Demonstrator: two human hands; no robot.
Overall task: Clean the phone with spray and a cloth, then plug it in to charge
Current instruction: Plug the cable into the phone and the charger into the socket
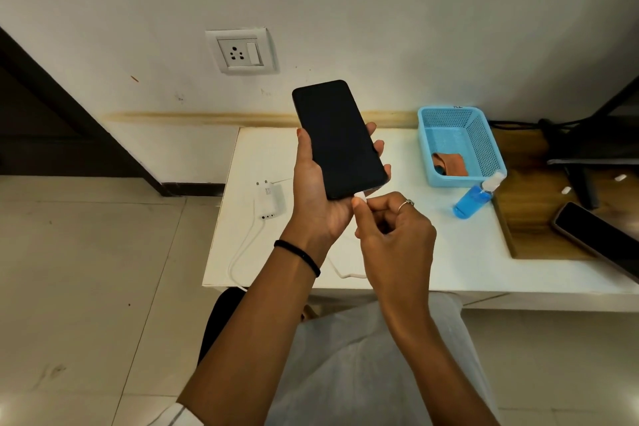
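Note:
A black phone (337,138) with a dark screen is held upright above the white table (432,252) in my left hand (311,197). My right hand (390,235) pinches the white cable plug (359,198) right at the phone's bottom edge. The white cable (242,252) loops over the table to a white charger adapter (269,199) lying flat, unplugged. On the table to the right lies a blue spray bottle (475,201) on its side. A brown cloth (449,164) sits inside the blue basket (428,138).
A wall socket with a switch (242,52) is on the wall above the table's left end. A second dark phone (598,239) lies on a wooden board (532,228) at the right. Black cables and a stand (581,156) occupy the far right.

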